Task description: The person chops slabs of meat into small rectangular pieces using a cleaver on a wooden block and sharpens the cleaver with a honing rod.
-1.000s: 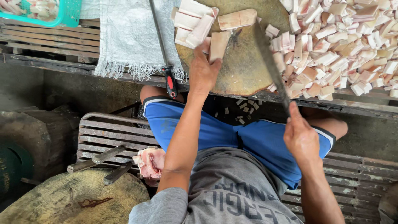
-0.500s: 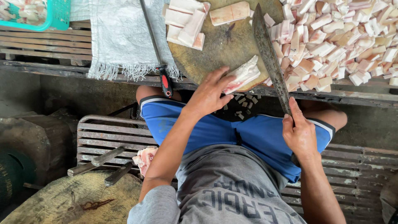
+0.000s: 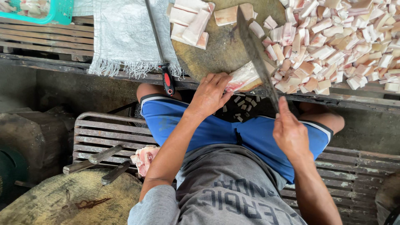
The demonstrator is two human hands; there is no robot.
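Left hand [image 3: 210, 93] pins a slab of pork [image 3: 243, 77] at the near edge of the round chopping block [image 3: 221, 54], fingers curled over the slab's left end. Right hand [image 3: 290, 135] is closed round the handle of a long cleaver [image 3: 256, 56], whose blade lies across the slab's right end, just beside the left fingertips. Cut cubes [image 3: 333, 46] are heaped to the right; uncut slabs [image 3: 189, 23] lie at the far side. A red-handled sharpening steel [image 3: 160, 54] rests on the cloth [image 3: 125, 37] at the left.

Risks, as judged: blade close to the fingertips, so a slip on greasy meat could cut them; the slab overhangs the block's edge and may tip off, as scraps [image 3: 239, 110] below suggest
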